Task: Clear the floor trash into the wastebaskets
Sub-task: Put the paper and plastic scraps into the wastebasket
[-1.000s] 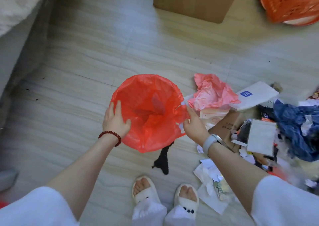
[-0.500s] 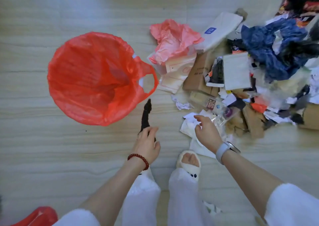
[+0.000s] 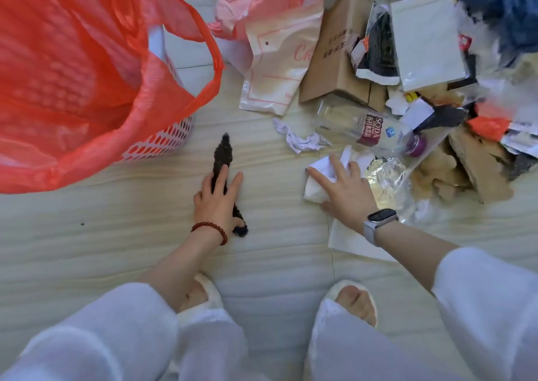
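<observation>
White fleece sleeves lead out to two hands working the pale floor [image 3: 87,235] at once, probably so each gathers a piece per stoop. The left hand [image 3: 217,203] lies over one dark strip of fabric [image 3: 222,156], fingers only part-curled around it. The right hand [image 3: 346,188] spreads nearly flat on one crumpled white paper [image 3: 317,182], not yet closed. Beyond lie one clear soda bottle [image 3: 364,127] and the heaped rubbish. One wastebasket [image 3: 163,139], red-lined, stands close left, within easy reach.

White sleeves [image 3: 492,299], white trousers [image 3: 209,348], open-toe slippers [image 3: 356,289], red bead bracelet [image 3: 210,229], apparently silver-grey smartwatch [image 3: 378,220].
</observation>
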Motion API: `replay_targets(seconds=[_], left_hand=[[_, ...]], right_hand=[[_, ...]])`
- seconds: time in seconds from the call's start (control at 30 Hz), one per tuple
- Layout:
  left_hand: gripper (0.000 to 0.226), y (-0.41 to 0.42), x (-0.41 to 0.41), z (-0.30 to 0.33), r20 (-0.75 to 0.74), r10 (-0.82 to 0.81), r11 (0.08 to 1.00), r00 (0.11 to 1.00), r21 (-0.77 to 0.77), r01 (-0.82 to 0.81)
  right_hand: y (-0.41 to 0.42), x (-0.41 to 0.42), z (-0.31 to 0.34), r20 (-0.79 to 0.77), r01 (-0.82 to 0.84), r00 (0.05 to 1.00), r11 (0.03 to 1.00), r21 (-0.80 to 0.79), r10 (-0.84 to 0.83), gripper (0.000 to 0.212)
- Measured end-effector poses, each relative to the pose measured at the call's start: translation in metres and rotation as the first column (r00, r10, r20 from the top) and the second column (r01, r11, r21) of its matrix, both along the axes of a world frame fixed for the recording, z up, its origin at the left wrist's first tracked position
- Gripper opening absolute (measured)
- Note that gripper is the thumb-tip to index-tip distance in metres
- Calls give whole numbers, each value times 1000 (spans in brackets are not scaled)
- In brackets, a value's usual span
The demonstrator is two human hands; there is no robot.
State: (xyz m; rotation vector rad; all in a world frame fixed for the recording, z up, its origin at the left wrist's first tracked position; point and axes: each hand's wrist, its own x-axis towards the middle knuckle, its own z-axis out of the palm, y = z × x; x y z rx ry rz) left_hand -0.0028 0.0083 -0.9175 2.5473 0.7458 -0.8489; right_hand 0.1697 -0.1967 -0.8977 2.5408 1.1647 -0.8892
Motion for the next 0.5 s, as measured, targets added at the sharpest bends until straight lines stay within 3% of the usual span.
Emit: replay_targets(seconds=[0.07,0.2,0.3,0.4,0.5], left_hand=[[90,1,-6,-2,53,-31,999,998,-33,33],[58,3,-4,-1,151,17,985,988,-175,9],[33,6,15,-1,302,21,988,953,-151,27],[21,1,40,6,435,-53,991,899,-88,101],[18,-6,65,27,602,-31,989,798,-95,110]], right_hand=[[-1,-3,-3,7,14,1000,998,59,-14,63],[-6,-4,-4,-5,-22,1000,996,85,23,56],[-4,2,-2,18,12,1000,985,171,-15,48],[0,5,4,-9,150,988,939,309,-155,32],[9,11,19,-84,349,932,805,479,-354,24]])
